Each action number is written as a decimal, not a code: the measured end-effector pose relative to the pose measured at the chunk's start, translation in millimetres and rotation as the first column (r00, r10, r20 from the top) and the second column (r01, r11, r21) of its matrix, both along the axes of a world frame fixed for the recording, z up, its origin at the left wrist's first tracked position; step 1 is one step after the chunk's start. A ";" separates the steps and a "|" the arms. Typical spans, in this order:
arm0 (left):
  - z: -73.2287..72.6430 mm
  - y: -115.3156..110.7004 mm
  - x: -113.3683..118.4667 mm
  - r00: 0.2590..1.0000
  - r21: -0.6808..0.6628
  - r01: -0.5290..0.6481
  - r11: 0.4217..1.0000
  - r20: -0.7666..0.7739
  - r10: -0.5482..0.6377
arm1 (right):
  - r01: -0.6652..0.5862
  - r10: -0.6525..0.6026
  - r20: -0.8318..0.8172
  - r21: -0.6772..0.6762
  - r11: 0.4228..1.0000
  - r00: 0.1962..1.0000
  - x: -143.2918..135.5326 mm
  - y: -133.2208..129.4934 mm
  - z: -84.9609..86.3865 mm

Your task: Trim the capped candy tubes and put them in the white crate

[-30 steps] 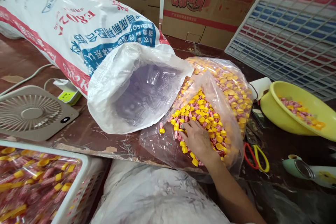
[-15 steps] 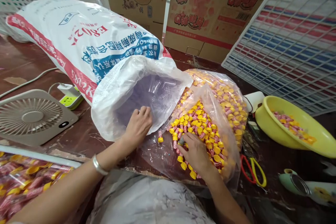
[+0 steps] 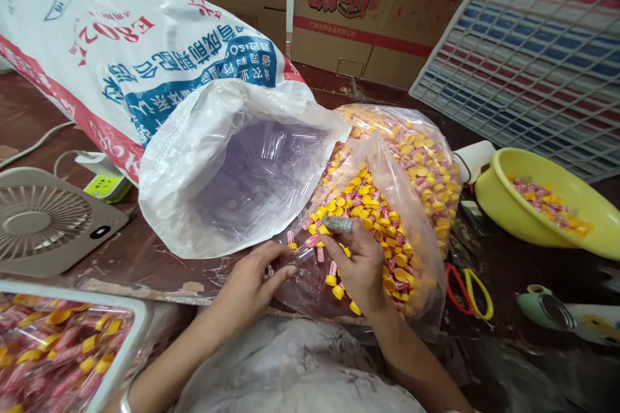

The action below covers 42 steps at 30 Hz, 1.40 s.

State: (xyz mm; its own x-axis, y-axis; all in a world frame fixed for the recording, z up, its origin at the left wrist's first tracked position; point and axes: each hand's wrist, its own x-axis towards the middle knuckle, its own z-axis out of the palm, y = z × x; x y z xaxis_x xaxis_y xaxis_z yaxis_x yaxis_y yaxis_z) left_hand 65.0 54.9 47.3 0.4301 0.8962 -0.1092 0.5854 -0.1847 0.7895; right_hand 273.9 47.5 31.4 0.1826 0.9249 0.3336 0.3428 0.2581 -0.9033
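Observation:
My left hand [image 3: 259, 277] pinches a clear plastic tube [image 3: 301, 254] in front of the white sack's mouth. Close beside it, my right hand [image 3: 361, 261] has thumb and fingers together on a small pink-printed piece [image 3: 312, 241] at the tube's far end; whether it sits inside the tube I cannot tell. A grey wrap [image 3: 338, 225] covers a finger of my right hand. Behind that hand, an opened clear bag [image 3: 407, 206] spills pink pieces with yellow caps [image 3: 358, 197]. The white sack [image 3: 194, 142] lies on its side, with clear plastic pieces [image 3: 261, 168] inside.
A white-rimmed box [image 3: 140, 329] of filled tubes stands at lower left, below a fan [image 3: 43, 226] and power strip [image 3: 109, 186]. To the right are scissors [image 3: 469, 293], a yellow basin [image 3: 527, 219] and a green-and-white object [image 3: 547, 313]. Cartons [image 3: 358, 32] and a wire rack [image 3: 523, 77] stand behind.
My left hand has come out of the sack's mouth with a clear tube. My right hand has lifted off the pile toward it with a pink piece. The view has shifted somewhat.

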 end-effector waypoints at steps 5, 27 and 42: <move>-11.7 -16.8 13.8 0.927 -0.341 -0.007 0.940 0.350 0.134 | -0.062 0.059 0.155 0.016 0.998 0.986 3.7 -5.3 8.3; -16.0 -20.0 38.3 0.700 -0.632 0.113 0.767 0.598 0.390 | -0.362 0.317 0.466 0.007 0.932 0.826 10.3 -13.8 7.9; -5.6 75.7 52.2 0.913 0.265 0.072 0.962 -0.406 0.044 | -0.041 0.126 0.763 -0.130 0.991 0.634 32.6 6.0 4.7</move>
State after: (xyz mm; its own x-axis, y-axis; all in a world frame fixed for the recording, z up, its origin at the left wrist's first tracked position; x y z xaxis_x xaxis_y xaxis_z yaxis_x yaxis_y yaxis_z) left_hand 117.2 130.6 41.7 0.4128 0.9102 -0.0329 0.8387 -0.3658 0.4035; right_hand 306.5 53.5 36.1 -0.1802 0.9562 0.2307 0.9044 0.2533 -0.3434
